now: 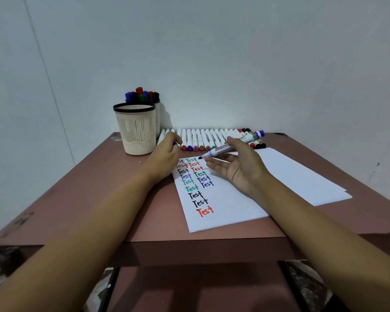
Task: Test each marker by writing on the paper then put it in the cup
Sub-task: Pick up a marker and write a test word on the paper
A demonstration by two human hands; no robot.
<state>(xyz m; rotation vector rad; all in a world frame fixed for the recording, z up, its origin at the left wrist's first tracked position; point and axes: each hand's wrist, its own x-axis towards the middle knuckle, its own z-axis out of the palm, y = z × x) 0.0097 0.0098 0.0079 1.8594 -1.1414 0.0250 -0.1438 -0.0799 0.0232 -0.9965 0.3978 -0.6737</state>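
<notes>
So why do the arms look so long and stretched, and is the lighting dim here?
Head view: the wide-angle lens stretches the forearms toward the bottom corners and splays the table edges; light is soft and dim, with faint shadows beside the rear cup on the wall and under the right hand on the paper; the writing is readable, no glare.

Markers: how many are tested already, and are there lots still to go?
Done: the paper carries two columns of "Test", and the back cup is full of markers. In hand: the right hand holds an uncapped marker above the paper; the left hand pinches what looks like its blue cap. Left: a long row of markers lies behind the paper. The front cup looks empty.
</notes>
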